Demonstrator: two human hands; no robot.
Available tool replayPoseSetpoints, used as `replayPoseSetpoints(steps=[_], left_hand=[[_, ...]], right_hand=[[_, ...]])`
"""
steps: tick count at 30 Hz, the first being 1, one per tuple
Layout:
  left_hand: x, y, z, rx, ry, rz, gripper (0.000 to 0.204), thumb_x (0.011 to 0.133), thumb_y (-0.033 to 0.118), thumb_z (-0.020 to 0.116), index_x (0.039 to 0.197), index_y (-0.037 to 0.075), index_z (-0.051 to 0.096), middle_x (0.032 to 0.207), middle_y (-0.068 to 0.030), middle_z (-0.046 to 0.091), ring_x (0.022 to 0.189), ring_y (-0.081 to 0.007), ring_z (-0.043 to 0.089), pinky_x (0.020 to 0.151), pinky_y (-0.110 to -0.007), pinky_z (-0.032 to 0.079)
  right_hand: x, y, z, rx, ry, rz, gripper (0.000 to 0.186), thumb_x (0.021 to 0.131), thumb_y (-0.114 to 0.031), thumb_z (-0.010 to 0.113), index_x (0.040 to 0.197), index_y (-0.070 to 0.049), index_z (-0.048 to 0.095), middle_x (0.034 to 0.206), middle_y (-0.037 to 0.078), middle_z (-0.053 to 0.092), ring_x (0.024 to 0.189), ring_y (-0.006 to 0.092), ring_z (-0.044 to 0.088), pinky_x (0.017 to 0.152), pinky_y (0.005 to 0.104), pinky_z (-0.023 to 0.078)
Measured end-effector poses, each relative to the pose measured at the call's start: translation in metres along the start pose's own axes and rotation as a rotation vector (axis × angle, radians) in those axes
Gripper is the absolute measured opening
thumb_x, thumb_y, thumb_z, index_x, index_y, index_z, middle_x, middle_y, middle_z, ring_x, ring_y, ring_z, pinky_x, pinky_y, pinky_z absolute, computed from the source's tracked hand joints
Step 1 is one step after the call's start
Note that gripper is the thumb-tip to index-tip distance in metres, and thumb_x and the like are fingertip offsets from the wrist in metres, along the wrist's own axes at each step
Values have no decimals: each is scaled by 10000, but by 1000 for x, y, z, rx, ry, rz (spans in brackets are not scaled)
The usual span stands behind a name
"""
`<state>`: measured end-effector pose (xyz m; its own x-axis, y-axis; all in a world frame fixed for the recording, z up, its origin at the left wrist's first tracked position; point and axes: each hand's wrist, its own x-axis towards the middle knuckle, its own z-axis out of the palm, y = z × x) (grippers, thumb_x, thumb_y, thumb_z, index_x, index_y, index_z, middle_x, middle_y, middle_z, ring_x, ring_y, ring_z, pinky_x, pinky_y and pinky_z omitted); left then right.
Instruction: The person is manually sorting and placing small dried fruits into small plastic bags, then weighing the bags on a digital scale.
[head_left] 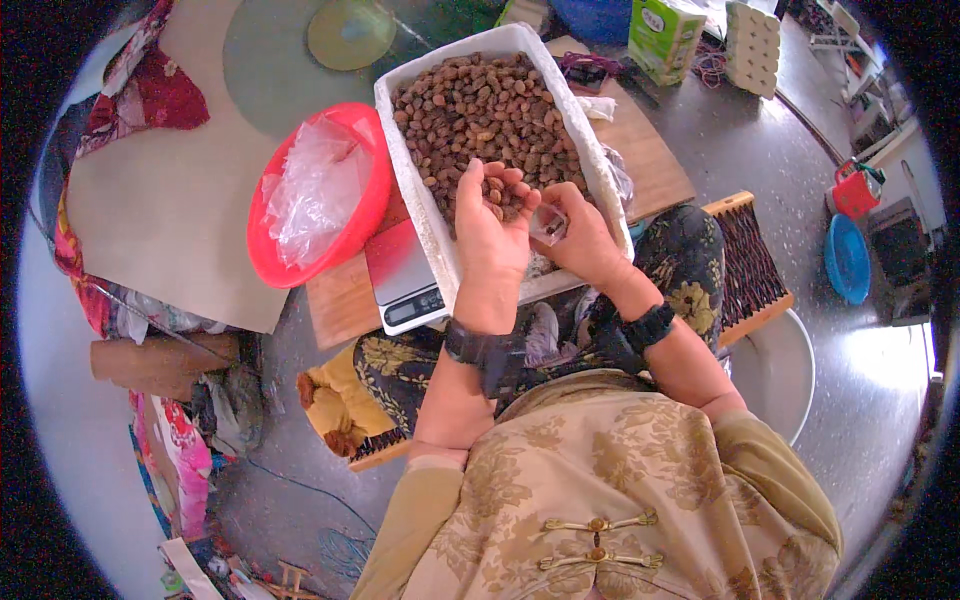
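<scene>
A white foam box [436, 228] full of small brown nut-like dried fruits [480, 105] stands in front of me. Over its near end, my left hand [492, 222] is cupped palm up and holds a small heap of these fruits. Close beside it, my right hand [588, 238] pinches a small clear plastic bag [549, 225] near the left fingertips. Whether anything lies in the bag is hard to make out. At the box's near left corner sits a flat kitchen scale [410, 311] with a small display.
Left of the box, a red basin [262, 238] holds clear plastic bags [315, 190]. A wooden board [652, 165] lies under the box. Beyond are a green-and-white package [664, 38] and an egg tray [752, 50]. A blue basin [847, 258] and red container [856, 190] stand far right.
</scene>
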<state>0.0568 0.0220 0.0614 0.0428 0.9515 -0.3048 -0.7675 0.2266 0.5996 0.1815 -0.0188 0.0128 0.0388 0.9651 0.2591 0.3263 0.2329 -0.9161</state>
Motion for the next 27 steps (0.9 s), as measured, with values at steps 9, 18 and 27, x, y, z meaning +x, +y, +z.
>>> replayPoseSetpoints(steps=[9, 18, 27], left_hand=[[1, -13, 0, 132, -107, 125, 318, 968, 367, 563, 898, 63, 622, 808, -83, 636, 742, -233, 588, 745, -386, 499], [2, -17, -4, 178, -170, 140, 377, 1006, 399, 499, 916, 53, 618, 811, -80, 637, 781, -228, 599, 768, -373, 483], [-1, -19, -2, 155, -264, 180, 385, 1019, 385, 481, 914, 42, 622, 818, -92, 647, 813, -240, 622, 806, -389, 502]], right_hand=[[0, 5, 1, -20, 8, 24, 533, 755, -189, 823, 1152, -52, 496, 1042, 207, 663, 1012, 384, 658, 841, 436, 527], [1, 9, 3, -9, 4, 32, 534, 749, -176, 815, 1160, -48, 498, 1036, 203, 657, 996, 378, 657, 829, 432, 525], [0, 13, 3, -7, 50, -30, 517, 751, -166, 812, 1142, -34, 500, 1027, 207, 652, 977, 355, 661, 813, 412, 522]])
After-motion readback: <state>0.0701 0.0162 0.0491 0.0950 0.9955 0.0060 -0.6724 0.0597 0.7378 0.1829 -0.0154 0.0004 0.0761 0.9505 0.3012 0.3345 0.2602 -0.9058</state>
